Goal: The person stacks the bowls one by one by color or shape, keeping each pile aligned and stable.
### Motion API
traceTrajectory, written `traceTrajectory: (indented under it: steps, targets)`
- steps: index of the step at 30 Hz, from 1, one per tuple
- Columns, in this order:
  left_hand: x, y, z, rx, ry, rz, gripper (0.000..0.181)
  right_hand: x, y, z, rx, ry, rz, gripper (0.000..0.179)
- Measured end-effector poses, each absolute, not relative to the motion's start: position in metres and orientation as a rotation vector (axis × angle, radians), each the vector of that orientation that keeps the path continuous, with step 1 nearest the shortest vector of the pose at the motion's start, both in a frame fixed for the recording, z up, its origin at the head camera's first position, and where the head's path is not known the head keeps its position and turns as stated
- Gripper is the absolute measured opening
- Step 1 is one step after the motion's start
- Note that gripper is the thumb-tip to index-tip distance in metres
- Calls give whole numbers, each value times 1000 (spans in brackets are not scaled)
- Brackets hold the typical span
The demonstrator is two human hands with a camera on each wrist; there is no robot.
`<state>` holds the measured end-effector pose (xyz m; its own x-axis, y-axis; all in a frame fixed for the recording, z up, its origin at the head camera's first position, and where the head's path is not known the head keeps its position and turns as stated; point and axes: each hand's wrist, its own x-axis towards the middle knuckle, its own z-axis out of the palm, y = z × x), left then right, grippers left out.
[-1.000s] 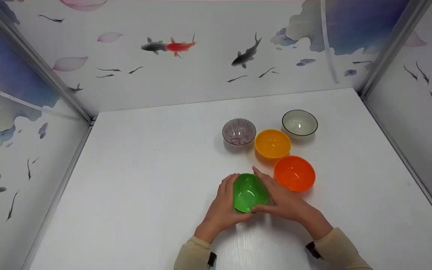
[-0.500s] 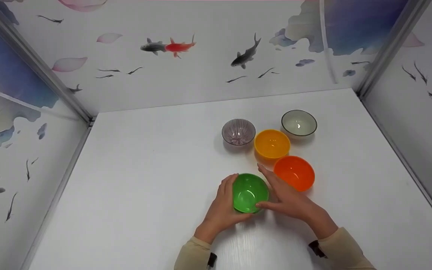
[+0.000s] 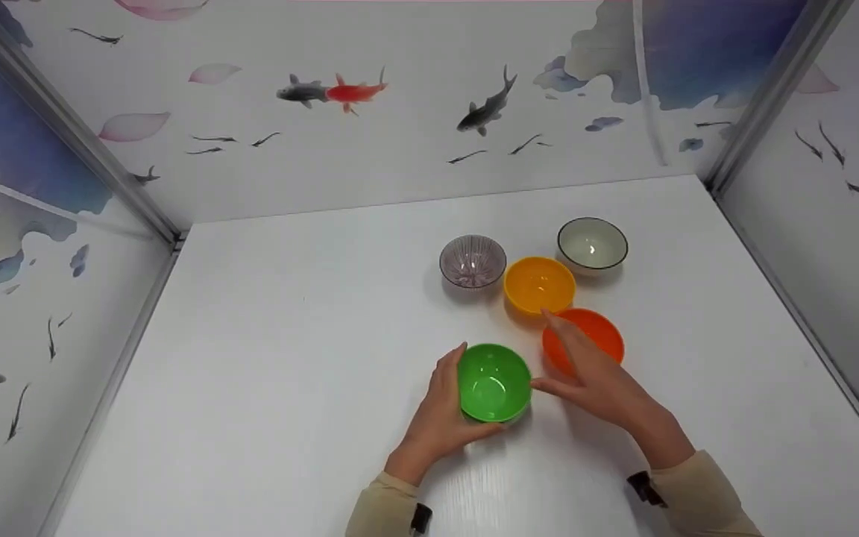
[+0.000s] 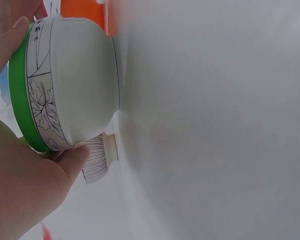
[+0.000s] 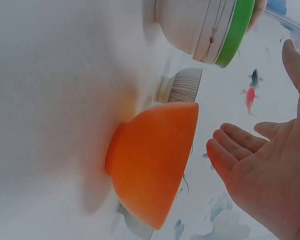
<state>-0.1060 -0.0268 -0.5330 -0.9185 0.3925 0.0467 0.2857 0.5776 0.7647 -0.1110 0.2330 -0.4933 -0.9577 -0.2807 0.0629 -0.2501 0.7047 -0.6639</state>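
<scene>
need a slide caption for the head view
Left hand grips green bowl, right hand partly over orange bowl; beyond: yellow bowl, purple-tinted bowl, dark-rimmed bowl.

Shows the left hand gripping a green-rimmed bowl, with one digit on the rim and fingers against the bowl's lower side. Shows black line drawings of leaves on the bowl's pale band, then a plain whitish wall. Above the bowl, reveals part of an orange bowl; at its upper left, part of the right hand; below, a ribbed bowl, partly hidden; to its right, the white worktop.
</scene>
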Motion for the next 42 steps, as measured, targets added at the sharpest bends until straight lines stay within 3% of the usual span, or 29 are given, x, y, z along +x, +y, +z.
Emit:
traceTrajectory:
  steps: [19, 42]
  targets:
    - [-106, -36, -535, 476, 2505, 1431, 120, -115, 263, -506, -71, 2991, -938, 104]
    - [-106, -35, -537, 476, 2491, 1437, 118, -113, 268, -516, 132, 2833, -991, 120]
